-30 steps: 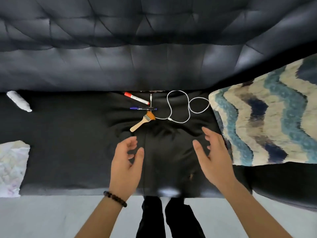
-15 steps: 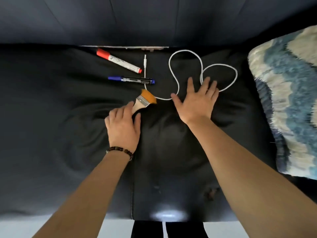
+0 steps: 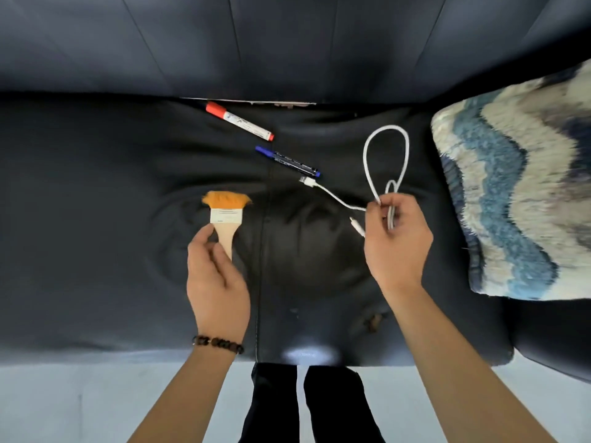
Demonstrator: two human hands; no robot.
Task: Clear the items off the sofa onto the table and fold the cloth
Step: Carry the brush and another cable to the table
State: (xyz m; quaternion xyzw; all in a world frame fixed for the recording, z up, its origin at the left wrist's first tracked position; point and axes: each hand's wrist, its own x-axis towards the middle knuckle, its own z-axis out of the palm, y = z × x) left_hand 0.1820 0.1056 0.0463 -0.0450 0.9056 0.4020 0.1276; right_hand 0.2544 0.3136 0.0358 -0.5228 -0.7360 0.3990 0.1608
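On the black sofa seat (image 3: 96, 219) my left hand (image 3: 216, 276) grips the wooden handle of a paintbrush (image 3: 226, 215) with orange bristles, raised a little above the cushion. My right hand (image 3: 395, 238) is shut on a white cable (image 3: 387, 148); one loop stands above the fingers and one plug end trails left to the seat. A red-capped white marker (image 3: 240, 121) and a dark pen with a blue cap (image 3: 287, 161) lie loose near the seat's back. No cloth or table is in view.
A shaggy blue-and-cream patterned cushion (image 3: 518, 193) lies on the right of the sofa. The padded backrest (image 3: 287, 43) rises behind the seat. Pale floor (image 3: 80, 404) and the person's dark-trousered legs (image 3: 307, 407) show at the bottom edge.
Both hands went from hovering open, to pressing on the seat, to gripping: the left took the paintbrush and lifted it, the right gathered the cable into a loop. The camera moved closer.
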